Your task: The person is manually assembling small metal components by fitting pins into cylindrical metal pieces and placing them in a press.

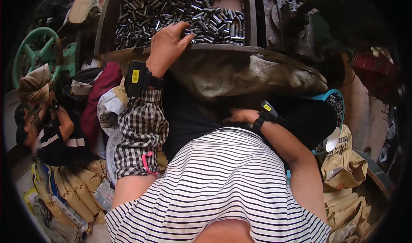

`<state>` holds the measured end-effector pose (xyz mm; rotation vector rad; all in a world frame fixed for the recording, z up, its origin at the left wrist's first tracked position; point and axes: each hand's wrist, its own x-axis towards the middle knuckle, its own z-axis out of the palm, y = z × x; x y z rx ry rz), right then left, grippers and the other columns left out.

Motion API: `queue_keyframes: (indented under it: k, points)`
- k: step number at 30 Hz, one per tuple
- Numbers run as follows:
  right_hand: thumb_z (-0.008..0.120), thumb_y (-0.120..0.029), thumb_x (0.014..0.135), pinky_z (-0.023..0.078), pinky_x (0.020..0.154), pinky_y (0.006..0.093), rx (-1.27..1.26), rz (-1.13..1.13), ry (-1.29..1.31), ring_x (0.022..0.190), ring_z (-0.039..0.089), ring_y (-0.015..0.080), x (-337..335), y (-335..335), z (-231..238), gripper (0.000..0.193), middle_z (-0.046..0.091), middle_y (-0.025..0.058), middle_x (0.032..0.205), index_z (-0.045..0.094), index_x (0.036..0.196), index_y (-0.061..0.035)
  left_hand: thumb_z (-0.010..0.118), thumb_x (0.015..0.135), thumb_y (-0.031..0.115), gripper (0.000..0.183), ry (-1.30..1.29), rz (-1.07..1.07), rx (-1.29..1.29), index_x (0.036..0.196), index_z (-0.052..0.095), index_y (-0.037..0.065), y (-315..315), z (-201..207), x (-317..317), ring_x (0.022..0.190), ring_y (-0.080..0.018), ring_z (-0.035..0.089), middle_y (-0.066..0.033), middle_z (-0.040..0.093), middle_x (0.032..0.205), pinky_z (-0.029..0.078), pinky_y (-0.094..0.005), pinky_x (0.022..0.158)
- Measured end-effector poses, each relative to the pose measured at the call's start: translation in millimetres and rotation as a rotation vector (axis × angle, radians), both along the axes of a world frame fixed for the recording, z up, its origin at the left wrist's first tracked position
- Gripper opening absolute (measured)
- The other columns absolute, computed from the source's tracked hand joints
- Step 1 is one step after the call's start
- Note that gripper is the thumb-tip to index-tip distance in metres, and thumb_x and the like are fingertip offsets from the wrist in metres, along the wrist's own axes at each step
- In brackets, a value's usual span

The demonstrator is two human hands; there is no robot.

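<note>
While holding left hand (168,44) half-spread over glossy metal cylinders (210,26) in straight-edged tray (231,48), resting right hand (243,115), too shadowed to tell its grip, near crumpled sheet (257,73).

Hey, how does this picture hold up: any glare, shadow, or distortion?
In the head view, small bright glints on the metal pieces; in the head view, the right hand has its fingertips lost in dark shade, while the left hand is better lit; the head view is rounded by the fisheye, black at the corners.
</note>
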<state>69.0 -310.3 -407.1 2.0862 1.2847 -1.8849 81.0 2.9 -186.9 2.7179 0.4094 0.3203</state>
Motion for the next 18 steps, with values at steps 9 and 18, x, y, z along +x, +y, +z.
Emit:
queue_keyframes:
  k: [9, 18]
  points:
    - [0.047, -0.038, 0.089, 0.046, 0.077, 0.0405, -0.108, 0.087, 0.45, 0.089, 0.061, 0.0207, -21, -12, -35, 0.042, 0.067, 0.0112, 0.103, 0.066, 0.109, -0.0058, 0.069, 0.079, 0.035, 0.028, -0.008, -0.069, 0.079, 0.096, 0.067, 0.013, 2, -21, 29, 0.076, -0.0283, 0.062, -0.0107, 0.061, 0.084, 0.049, -0.0377, 0.066]
    - [0.043, -0.032, 0.092, 0.046, 0.082, 0.0354, 0.006, -0.027, 0.554, 0.092, 0.059, 0.0208, -41, 10, -10, 0.038, 0.065, 0.0114, 0.104, 0.065, 0.107, -0.0051, 0.069, 0.08, 0.032, 0.026, -0.07, -0.099, 0.0, 0.097, 0.068, 0.013, 11, -27, 20, 0.07, -0.022, 0.059, -0.0074, 0.058, 0.081, 0.047, -0.0323, 0.062]
